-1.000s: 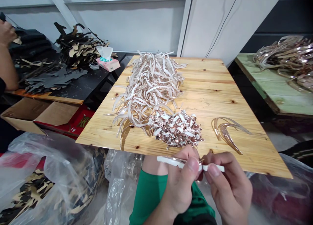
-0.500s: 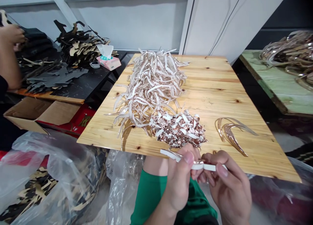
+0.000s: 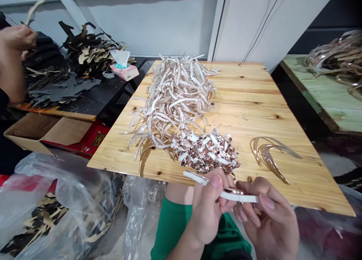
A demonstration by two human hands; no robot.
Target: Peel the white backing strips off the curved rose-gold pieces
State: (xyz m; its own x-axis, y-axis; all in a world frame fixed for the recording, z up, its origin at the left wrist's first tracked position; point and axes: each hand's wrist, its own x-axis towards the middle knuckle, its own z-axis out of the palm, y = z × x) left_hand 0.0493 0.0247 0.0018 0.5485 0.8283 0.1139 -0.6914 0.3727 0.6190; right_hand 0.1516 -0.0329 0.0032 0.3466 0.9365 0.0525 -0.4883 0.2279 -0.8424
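A narrow strip [image 3: 239, 197], white on one face and shiny rose-gold on the other, stretches between my two hands just past the table's near edge. My left hand [image 3: 207, 209] pinches it between thumb and fingers, and its white end sticks out to the left. At the other end, my right hand [image 3: 273, 214] grips the strip under the thumb; some fingers are curled out of sight. Just beyond my left hand lies a heap of short rose-gold and white scraps [image 3: 207, 150]. Behind that is a large tangled pile of long curved strips [image 3: 181, 94].
Curved rose-gold pieces [image 3: 270, 156] lie on the right of the wooden table [image 3: 243, 101]. At left, a co-worker's hand [image 3: 18, 37] holds a pale piece near dark cut-outs, a tissue box [image 3: 126, 71] and an open carton [image 3: 31, 130]. Plastic bags [image 3: 68, 199] stand below.
My right hand has shifted slightly right and down, and more of the strip shows between my hands. The co-worker's hand now holds up a pale piece.
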